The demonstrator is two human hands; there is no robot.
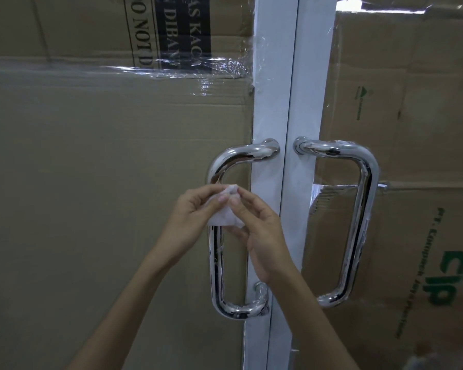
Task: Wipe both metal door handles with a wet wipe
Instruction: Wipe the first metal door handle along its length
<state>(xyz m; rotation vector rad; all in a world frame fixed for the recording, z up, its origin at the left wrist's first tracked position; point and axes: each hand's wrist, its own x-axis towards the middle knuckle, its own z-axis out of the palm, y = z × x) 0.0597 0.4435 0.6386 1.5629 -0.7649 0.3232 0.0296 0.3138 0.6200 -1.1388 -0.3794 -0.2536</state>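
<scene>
Dim, soft light; wide-angle edge bending

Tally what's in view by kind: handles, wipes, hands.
Metal door handles: 2, the left handle and the right handle
Wet wipes: 1, the wet wipe, pinched by the left hand and the right hand
Hands: 2
Total: 5

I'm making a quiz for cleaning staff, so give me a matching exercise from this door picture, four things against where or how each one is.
Things:
1. wet wipe
2. left handle
3. right handle
4. cardboard

States:
A. untouched, right of the door gap
B. pinched by left hand and right hand
C. taped behind the glass
D. partly behind the hands

Pairs: 1-B, 2-D, 3-A, 4-C
</scene>
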